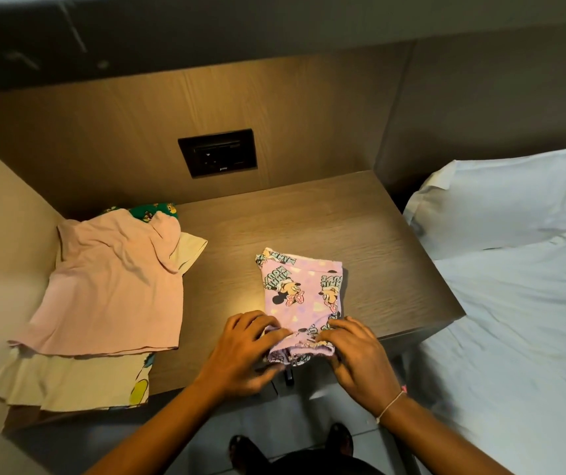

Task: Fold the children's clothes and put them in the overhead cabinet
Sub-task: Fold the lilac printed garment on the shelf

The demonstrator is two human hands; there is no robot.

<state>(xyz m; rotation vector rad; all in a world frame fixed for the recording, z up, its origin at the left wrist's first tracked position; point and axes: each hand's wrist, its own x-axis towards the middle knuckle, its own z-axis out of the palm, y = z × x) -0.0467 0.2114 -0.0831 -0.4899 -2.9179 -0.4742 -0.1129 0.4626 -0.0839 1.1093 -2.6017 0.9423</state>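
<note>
A small lilac garment with a cartoon mouse print (pixel 300 293) lies folded on the wooden table (pixel 370 241), near its front edge. My left hand (pixel 243 351) and my right hand (pixel 357 358) both pinch its near hem, thumbs under the cloth. At the table's left lies a pile of unfolded clothes: a pink top (pixel 113 289) over a cream garment (pixel 69 382), with a green printed piece (pixel 153 210) peeking out behind. The dark underside of the overhead cabinet (pixel 69 32) spans the top of the view.
A black socket panel (pixel 218 152) sits in the wooden back wall. A side panel closes the table's left. A bed with white sheet (pixel 521 337) and pillow (pixel 501 204) stands right of the table. My feet (pixel 291 447) are on grey floor tiles.
</note>
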